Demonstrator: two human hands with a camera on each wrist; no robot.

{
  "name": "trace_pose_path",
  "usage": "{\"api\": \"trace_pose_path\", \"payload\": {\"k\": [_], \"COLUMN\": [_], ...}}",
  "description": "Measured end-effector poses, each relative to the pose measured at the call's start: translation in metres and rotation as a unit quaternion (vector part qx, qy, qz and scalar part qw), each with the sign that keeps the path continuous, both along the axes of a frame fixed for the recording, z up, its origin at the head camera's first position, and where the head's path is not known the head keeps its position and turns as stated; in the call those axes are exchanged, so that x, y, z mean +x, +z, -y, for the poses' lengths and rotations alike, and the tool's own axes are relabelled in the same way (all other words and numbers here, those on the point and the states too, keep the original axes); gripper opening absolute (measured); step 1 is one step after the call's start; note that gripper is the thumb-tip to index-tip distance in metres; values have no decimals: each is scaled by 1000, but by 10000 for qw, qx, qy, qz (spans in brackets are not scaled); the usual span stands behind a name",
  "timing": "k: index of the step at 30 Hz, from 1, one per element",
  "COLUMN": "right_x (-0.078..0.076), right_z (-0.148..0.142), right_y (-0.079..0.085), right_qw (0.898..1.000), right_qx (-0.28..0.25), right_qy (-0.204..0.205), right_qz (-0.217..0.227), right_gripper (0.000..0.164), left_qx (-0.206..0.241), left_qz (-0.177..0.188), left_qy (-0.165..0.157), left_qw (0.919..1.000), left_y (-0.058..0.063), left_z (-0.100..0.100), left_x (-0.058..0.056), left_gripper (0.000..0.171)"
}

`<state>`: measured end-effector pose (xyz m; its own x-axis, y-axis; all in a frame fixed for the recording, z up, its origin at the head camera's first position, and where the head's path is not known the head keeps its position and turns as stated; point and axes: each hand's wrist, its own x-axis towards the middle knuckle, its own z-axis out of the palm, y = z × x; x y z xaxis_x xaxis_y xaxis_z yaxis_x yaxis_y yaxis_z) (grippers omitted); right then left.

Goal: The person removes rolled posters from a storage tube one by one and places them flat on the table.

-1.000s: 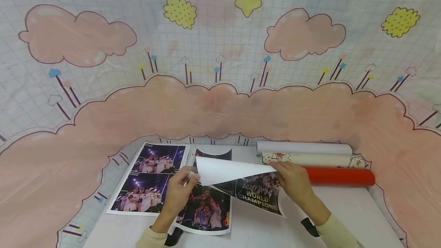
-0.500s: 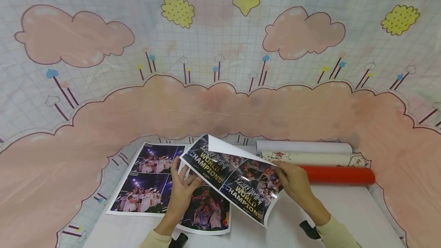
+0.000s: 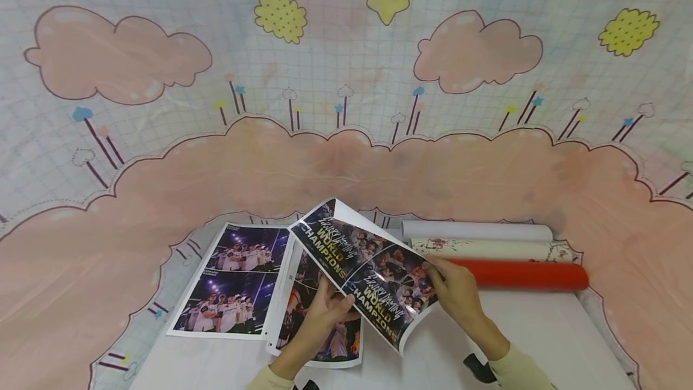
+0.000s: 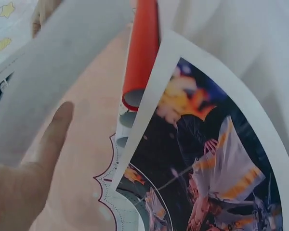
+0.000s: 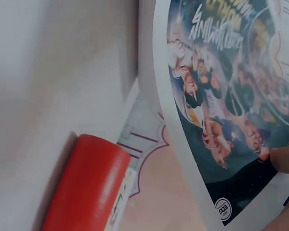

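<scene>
A glossy poster [image 3: 352,257] printed "WORLD CHAMPIONS" is raised at a slant, its far edge curled to show the white back. My right hand [image 3: 460,294] pinches its right end, the thumb [image 5: 284,159] lying on the printed face in the right wrist view. At the lower edge is my left hand [image 3: 319,318], thumb and fingertips right at the border. In the left wrist view its straight finger [image 4: 58,125] lies close to the sheet's pale back. Beneath, a second poster [image 3: 352,342] of people with raised arms is partly covered by the left hand and upper poster.
On the left of the white table [image 3: 520,342] lies a poster [image 3: 227,306] with group photos. Three rolls lie at the back right: a white one [image 3: 476,232], a floral cream one [image 3: 492,250] and a red one [image 3: 530,274]. A cartoon-printed backdrop [image 3: 346,167] rises behind.
The poster's folded left end has swung up and unfolded, revealing its print. My left hand has left that end and moved right along the lower edge; my right hand keeps its pinch.
</scene>
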<state>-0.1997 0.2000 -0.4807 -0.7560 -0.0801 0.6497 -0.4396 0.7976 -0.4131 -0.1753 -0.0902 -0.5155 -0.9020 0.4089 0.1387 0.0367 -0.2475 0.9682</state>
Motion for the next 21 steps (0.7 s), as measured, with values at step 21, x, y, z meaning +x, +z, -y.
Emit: {"api": "trace_pose_path", "payload": {"k": [21], "right_x": [7], "right_z": [-6], "right_y": [2], "right_qw": [9143], "right_qx": [-1131], "right_qy": [1798], "right_qz": [3450], "right_gripper": [46], "left_qx": [-1159], "left_qz": [4], "left_qy": [1081], "left_qw": [9874], "left_y": [9], "left_z": [25], "left_x": [-15], "left_gripper": [54]}}
